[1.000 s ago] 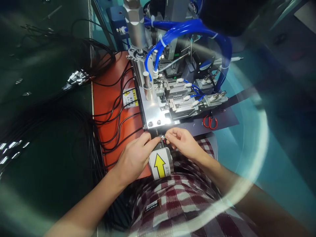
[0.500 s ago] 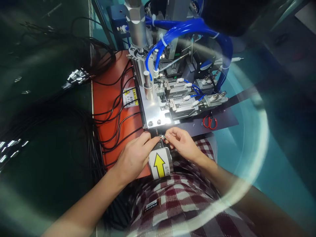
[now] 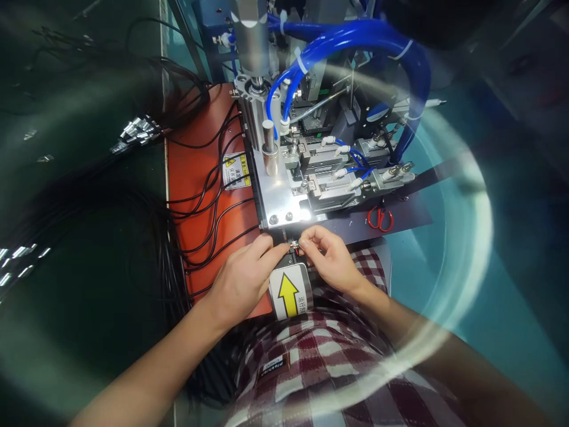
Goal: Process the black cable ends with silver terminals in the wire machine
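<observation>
Black cables (image 3: 173, 279) bunch left of an arrow-marked plate (image 3: 288, 290); nearer its left side, the left hand (image 3: 242, 276), fingers bent, sets its thumb at a tiny metal part (image 3: 294, 244) just beyond the plate, its grip unclear. The right hand (image 3: 329, 255) pinches the part; red-handled scissors (image 3: 380, 220) lie right of the plate.

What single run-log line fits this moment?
left hand: at small part, left side | right hand: pinching small part | nearer body: arrow label | beyond: machine | off right: scissors
</observation>
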`<state>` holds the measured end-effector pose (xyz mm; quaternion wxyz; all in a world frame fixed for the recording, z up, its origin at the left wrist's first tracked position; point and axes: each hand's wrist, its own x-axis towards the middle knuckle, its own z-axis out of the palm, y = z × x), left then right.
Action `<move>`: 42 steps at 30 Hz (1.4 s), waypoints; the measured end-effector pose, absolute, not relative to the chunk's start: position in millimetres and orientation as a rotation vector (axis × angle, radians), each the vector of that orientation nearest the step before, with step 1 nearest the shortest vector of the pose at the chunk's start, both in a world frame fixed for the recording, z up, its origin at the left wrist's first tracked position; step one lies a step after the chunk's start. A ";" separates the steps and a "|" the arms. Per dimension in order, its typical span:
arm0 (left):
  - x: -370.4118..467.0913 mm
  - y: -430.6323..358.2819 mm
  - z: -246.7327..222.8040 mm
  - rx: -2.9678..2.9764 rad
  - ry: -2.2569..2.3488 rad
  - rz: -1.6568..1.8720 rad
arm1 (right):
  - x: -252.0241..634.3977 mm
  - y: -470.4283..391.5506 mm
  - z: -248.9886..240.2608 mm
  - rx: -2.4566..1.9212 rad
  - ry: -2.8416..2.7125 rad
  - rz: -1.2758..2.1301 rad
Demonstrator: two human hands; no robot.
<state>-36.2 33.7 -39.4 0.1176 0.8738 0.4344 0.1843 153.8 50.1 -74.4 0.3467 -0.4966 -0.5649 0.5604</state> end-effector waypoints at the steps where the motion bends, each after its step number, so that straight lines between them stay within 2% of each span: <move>1: -36.2 33.6 -39.4 2.557 1.273 0.543 | 153.9 50.5 -73.9 -1.288 -1.454 1.474; 10: -36.5 32.6 -39.7 2.532 1.282 0.523 | 153.4 51.8 -70.9 -1.271 -1.365 1.583; 17: -36.8 32.8 -40.2 2.527 1.300 0.501 | 150.4 45.6 -76.6 -1.303 -1.419 1.418; 25: -35.6 33.2 -39.9 2.524 1.305 0.487 | 149.2 52.3 -62.5 -1.301 -1.183 1.756; 42: -35.2 33.2 -38.7 2.553 1.299 0.486 | 148.1 55.1 -57.3 -1.381 -1.133 1.781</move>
